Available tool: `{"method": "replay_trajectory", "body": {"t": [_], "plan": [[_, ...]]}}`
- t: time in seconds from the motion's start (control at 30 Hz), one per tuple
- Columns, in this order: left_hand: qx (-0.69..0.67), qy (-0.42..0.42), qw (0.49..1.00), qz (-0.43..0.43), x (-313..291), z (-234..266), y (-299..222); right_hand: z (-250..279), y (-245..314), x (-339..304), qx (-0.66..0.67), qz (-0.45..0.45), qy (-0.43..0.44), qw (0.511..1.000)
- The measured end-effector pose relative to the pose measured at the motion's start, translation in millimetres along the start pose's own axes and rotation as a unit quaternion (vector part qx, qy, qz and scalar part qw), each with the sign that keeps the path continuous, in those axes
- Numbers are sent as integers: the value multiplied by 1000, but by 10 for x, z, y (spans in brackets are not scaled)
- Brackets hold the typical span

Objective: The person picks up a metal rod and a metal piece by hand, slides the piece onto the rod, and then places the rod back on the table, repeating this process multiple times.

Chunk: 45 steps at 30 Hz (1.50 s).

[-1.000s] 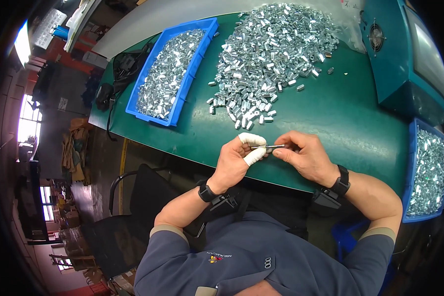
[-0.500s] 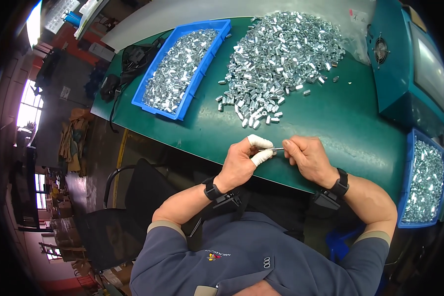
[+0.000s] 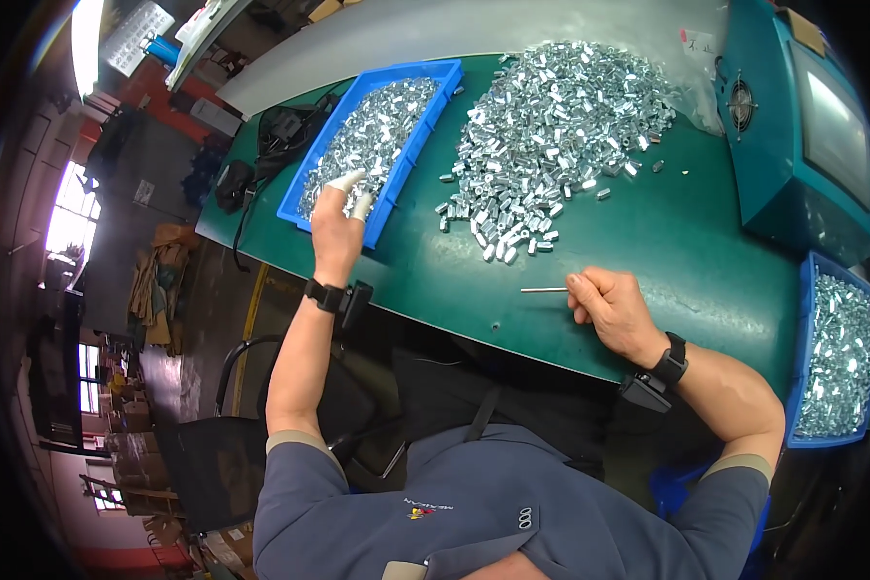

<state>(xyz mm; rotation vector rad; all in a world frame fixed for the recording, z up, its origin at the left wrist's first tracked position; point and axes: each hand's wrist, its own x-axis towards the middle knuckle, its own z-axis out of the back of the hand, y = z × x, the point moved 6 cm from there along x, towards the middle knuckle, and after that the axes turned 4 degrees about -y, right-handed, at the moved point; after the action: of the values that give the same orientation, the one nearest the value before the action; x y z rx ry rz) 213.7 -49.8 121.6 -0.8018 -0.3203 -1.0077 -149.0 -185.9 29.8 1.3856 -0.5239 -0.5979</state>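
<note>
My left hand (image 3: pixel 336 234), white coverings on its thumb and forefinger, reaches over the near end of a blue tray (image 3: pixel 416 147) at the left. Its thumb and forefinger are apart above the small silvery metal pieces (image 3: pixel 372 121) in that tray; I see nothing between them. Over the table's front part, my right hand (image 3: pixel 617 309) is closed around one end of a thin metal rod (image 3: pixel 543 290). The rod's free end points left. A large heap of silvery hexagonal metal sleeves (image 3: pixel 561 135) lies beyond it on the green table (image 3: pixel 425 275).
At the far right stands a teal machine (image 3: pixel 793 145) with a screen and a fan grille. Below it is another blue tray (image 3: pixel 800 348) full of metal pieces. Black cables and a dark pouch (image 3: pixel 285 130) lie left of the first tray. A black chair (image 3: pixel 213 464) stands at lower left.
My left hand has left the rod's end and moved left and away from me to the blue tray, its fingers parting. My right hand keeps the rod in nearly the same place.
</note>
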Motion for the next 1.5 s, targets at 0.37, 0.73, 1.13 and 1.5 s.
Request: {"method": "replay_trajectory", "body": {"t": [0.37, 0.73, 1.13, 1.5], "plan": [[11, 223, 958, -180, -465, -554, -507, -24, 2, -6, 17, -11, 5, 1000], [-134, 273, 952, -48, -773, -611, -797, -19, -71, 18, 37, 6, -18, 999], [-280, 289, 914, -50, -1083, -656, -1408, -12, -48, 9, 22, -12, -2, 1000], [-288, 287, 913, -30, -1132, -692, -1417, -17, 10, -25, -7, 2, 0, 1000]]}}
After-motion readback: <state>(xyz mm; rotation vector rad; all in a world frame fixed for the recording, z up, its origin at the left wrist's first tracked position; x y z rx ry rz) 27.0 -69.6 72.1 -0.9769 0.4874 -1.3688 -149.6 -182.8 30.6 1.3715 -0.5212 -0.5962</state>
